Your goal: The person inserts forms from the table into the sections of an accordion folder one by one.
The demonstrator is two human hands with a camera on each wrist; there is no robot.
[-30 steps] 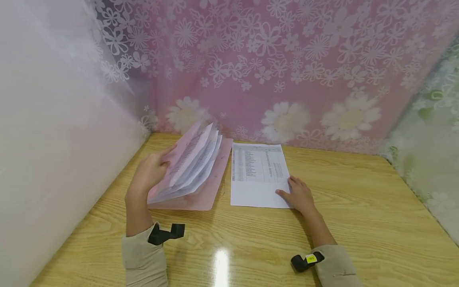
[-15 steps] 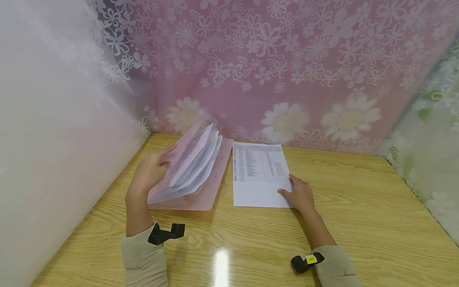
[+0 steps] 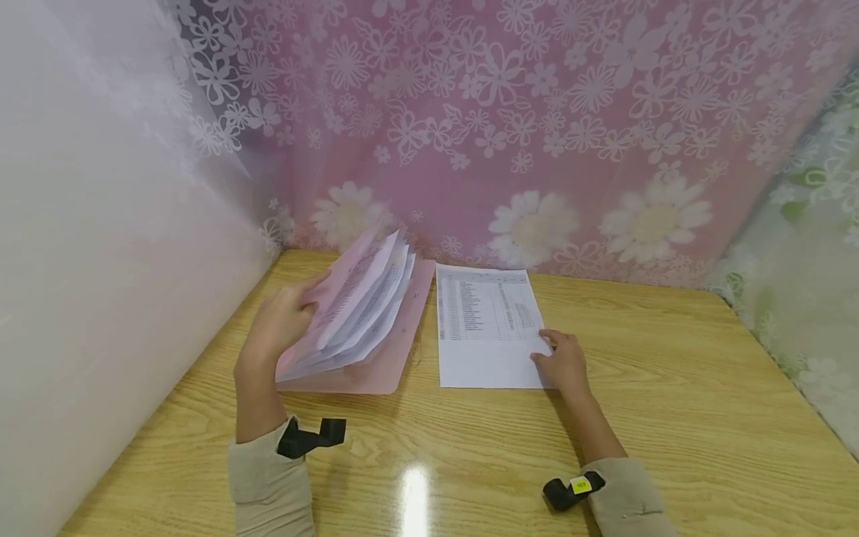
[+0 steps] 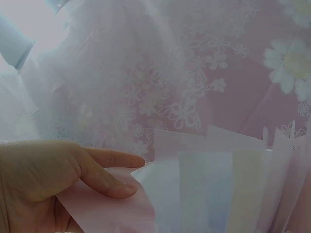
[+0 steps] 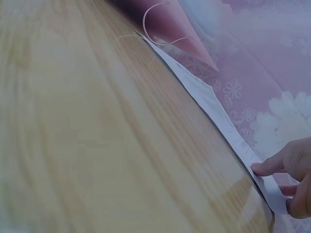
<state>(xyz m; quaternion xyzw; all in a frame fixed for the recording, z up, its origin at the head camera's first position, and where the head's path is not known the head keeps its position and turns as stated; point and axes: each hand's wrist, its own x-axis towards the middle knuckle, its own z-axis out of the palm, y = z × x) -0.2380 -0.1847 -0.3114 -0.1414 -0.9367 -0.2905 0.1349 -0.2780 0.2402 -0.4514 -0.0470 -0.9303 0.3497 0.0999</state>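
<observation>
A pink expanding folder (image 3: 385, 350) lies at the table's far left with several white sheets fanned up inside it. My left hand (image 3: 282, 322) grips its raised front flap (image 4: 104, 211), thumb over the pink cover, and holds it open; the tabbed dividers (image 4: 228, 189) show pale blue and yellow. A printed sheet of paper (image 3: 486, 335) lies flat just right of the folder. My right hand (image 3: 562, 362) is at its lower right edge, with the thumb (image 5: 267, 167) on top of the sheet (image 5: 209, 99) and the other fingers curled at the edge, pinching it.
The wooden table (image 3: 671, 418) runs wide to the right and front. A pink flowered curtain (image 3: 537, 134) closes the back, a white one (image 3: 101, 261) the left, a greenish one (image 3: 805, 283) the right. Black wrist cameras sit on both sleeves.
The sheet has slid slightly to the right, away from the folder, with my right hand moving along on its edge. My left hand and the folder have stayed put.
</observation>
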